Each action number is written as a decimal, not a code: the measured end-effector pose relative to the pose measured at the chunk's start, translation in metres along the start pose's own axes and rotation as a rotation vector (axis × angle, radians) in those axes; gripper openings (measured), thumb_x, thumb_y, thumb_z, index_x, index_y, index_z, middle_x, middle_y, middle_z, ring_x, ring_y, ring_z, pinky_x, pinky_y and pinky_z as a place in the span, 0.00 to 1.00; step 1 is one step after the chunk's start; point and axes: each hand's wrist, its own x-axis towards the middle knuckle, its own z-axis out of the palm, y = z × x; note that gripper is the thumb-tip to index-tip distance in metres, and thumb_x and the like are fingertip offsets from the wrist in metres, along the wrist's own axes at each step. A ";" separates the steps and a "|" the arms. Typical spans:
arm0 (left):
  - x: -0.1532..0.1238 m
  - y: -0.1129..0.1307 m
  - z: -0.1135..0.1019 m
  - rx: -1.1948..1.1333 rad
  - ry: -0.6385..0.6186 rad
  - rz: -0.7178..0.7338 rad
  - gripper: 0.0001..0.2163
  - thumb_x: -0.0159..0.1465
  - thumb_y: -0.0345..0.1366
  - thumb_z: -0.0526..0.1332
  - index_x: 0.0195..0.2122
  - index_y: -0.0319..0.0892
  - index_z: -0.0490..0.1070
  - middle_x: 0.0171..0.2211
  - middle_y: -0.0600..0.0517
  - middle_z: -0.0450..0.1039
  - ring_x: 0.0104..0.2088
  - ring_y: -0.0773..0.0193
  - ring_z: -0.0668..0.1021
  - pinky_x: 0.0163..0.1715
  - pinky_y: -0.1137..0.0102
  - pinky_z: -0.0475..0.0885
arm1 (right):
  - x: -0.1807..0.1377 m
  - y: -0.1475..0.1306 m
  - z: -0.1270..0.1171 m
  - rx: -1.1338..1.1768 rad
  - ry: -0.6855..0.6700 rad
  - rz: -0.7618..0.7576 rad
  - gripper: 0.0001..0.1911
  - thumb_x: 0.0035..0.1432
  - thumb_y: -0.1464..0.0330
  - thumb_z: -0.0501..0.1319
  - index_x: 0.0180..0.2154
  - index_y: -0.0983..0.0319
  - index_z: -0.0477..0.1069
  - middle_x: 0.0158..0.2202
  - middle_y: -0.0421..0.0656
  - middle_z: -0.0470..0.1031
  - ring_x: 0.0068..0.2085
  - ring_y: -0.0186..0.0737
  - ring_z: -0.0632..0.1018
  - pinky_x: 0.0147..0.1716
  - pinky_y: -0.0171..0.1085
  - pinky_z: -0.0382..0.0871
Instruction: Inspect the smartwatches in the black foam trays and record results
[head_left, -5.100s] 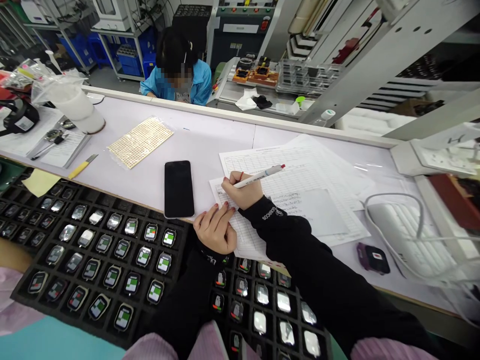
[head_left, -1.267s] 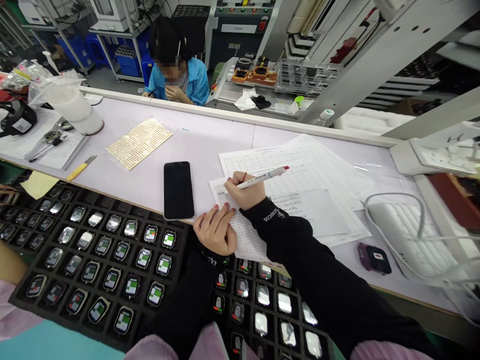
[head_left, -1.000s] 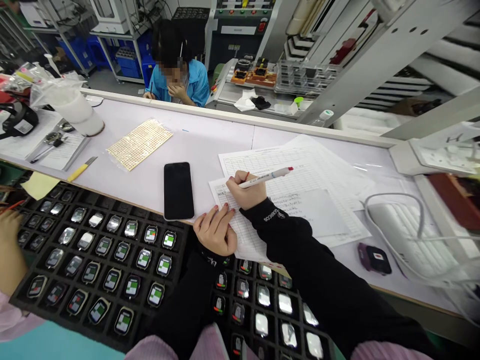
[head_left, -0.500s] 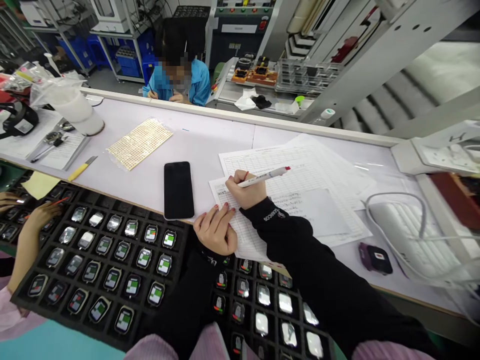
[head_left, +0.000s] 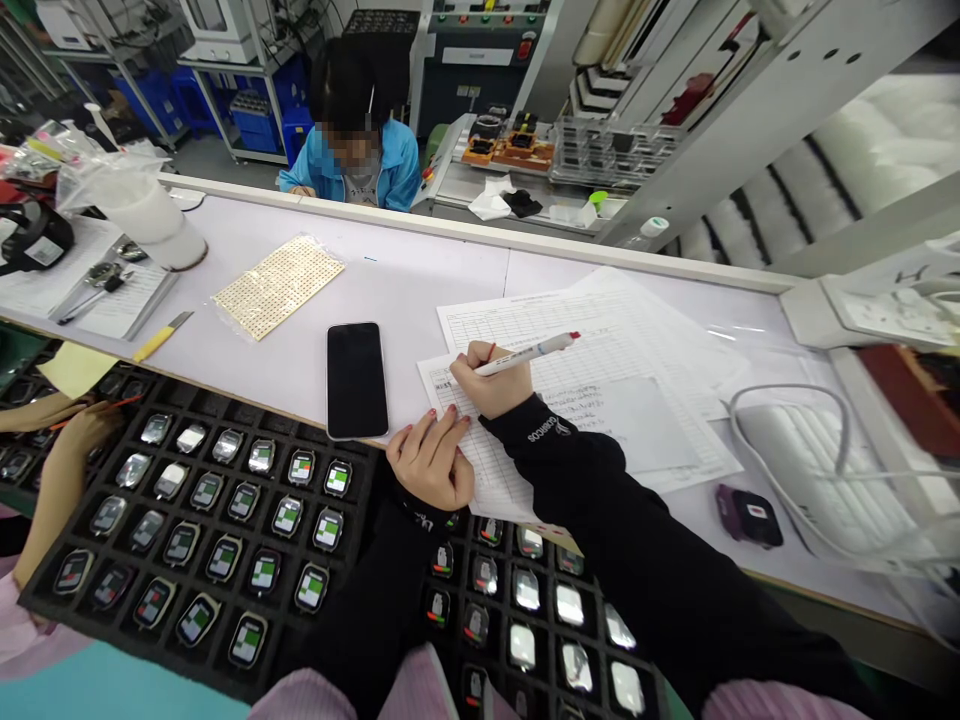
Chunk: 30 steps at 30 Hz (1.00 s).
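Your R hand pinches the pen slantwise over the form, prob. to write, & your L hand, gripping nothing, rests on its edge, prob. to steady it.

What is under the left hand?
A sheet of lined paper runs beneath the left hand on its thumb side, with the pale table showing beyond the fingers. Whatever lies directly under the palm is covered.
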 end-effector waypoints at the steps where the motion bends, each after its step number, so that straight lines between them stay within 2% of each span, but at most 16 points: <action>1: 0.001 0.000 0.000 0.001 0.010 0.006 0.18 0.55 0.30 0.53 0.43 0.47 0.76 0.43 0.55 0.77 0.45 0.62 0.76 0.48 0.65 0.59 | 0.000 0.000 0.000 0.006 0.000 -0.006 0.18 0.45 0.73 0.55 0.16 0.60 0.44 0.14 0.34 0.47 0.19 0.30 0.52 0.19 0.33 0.51; 17: 0.003 0.001 -0.001 0.099 0.003 0.025 0.17 0.55 0.31 0.51 0.41 0.48 0.77 0.40 0.55 0.77 0.43 0.64 0.77 0.49 0.65 0.59 | -0.002 0.008 0.005 -0.022 0.048 -0.008 0.18 0.44 0.72 0.55 0.16 0.60 0.44 0.13 0.35 0.47 0.19 0.30 0.52 0.18 0.33 0.52; 22: 0.002 0.001 -0.001 0.052 0.004 0.011 0.18 0.54 0.31 0.52 0.42 0.48 0.76 0.41 0.56 0.77 0.44 0.63 0.77 0.49 0.65 0.59 | -0.001 0.006 0.004 -0.008 0.083 0.003 0.18 0.44 0.71 0.55 0.17 0.60 0.42 0.14 0.35 0.45 0.19 0.31 0.51 0.18 0.33 0.53; 30: 0.002 0.000 0.000 0.091 0.014 0.032 0.18 0.55 0.31 0.51 0.41 0.48 0.77 0.40 0.55 0.78 0.43 0.64 0.77 0.49 0.66 0.59 | -0.002 0.007 0.004 0.013 0.042 0.030 0.19 0.44 0.72 0.56 0.16 0.60 0.43 0.14 0.34 0.44 0.19 0.31 0.51 0.19 0.33 0.53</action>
